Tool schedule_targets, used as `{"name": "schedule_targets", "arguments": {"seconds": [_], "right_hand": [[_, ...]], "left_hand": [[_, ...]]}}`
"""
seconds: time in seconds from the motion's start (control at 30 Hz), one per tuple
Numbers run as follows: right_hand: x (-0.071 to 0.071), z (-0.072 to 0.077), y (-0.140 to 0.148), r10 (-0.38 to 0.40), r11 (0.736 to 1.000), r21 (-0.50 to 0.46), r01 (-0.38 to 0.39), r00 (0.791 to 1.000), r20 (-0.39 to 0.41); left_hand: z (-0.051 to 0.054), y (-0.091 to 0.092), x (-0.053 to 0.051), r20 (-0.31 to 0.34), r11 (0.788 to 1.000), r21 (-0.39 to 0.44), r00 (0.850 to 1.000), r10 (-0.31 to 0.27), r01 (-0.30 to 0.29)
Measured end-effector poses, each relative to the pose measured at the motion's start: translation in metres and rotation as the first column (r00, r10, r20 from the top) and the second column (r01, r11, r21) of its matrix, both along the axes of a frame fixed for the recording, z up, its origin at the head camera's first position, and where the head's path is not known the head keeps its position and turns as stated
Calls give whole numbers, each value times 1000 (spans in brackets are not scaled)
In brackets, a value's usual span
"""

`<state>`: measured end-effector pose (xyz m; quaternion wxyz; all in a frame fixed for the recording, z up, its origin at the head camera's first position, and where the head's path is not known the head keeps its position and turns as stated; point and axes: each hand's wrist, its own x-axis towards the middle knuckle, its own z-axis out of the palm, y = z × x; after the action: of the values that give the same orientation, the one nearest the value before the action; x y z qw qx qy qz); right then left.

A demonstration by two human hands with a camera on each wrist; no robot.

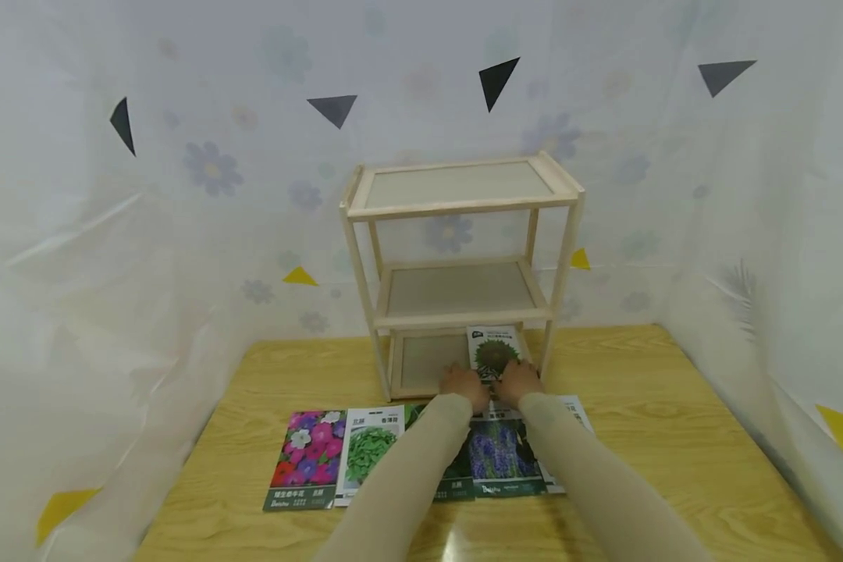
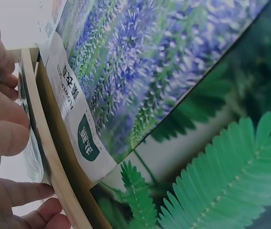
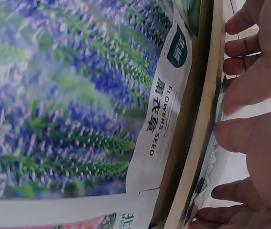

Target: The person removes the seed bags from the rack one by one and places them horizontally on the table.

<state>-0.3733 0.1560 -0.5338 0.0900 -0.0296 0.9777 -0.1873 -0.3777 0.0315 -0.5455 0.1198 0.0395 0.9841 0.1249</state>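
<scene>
A white seed packet [image 1: 494, 347] with a sunflower-like picture lies on the bottom shelf board, at its right side. My left hand [image 1: 466, 386] rests at the packet's lower left, its fingers spread over the shelf's front. At the lower right corner is my right hand [image 1: 518, 382], touching the packet with loosely extended fingers. Both thumbs sit close together near the packet's front edge. In front of the shelf lies a lavender seed packet [image 1: 503, 454], filling much of both wrist views. Beside it the mimosa-leaf packet [image 2: 216, 176] is partly under my left forearm in the head view.
A three-tier wooden shelf [image 1: 464, 209] stands on the wood-grain table [image 1: 302, 367]. A petunia packet [image 1: 307, 460] and a mint packet [image 1: 371, 449] lie at the left of the row. Another packet [image 1: 574, 408] is mostly hidden by my right forearm. Patterned white sheeting surrounds the table.
</scene>
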Motion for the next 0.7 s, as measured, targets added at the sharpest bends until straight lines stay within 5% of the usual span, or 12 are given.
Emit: {"name": "schedule_targets", "arguments": {"seconds": [0.33, 0.7], "right_hand": [[-1, -3, -1, 12, 1000, 10, -11, 1000, -27], [-3, -12, 0, -18, 998, -56, 16, 999, -31]], "left_hand": [[0, 1, 1, -11, 1000, 14, 1000, 13, -13], [1, -1, -1, -2, 995, 5, 995, 100, -100]]}}
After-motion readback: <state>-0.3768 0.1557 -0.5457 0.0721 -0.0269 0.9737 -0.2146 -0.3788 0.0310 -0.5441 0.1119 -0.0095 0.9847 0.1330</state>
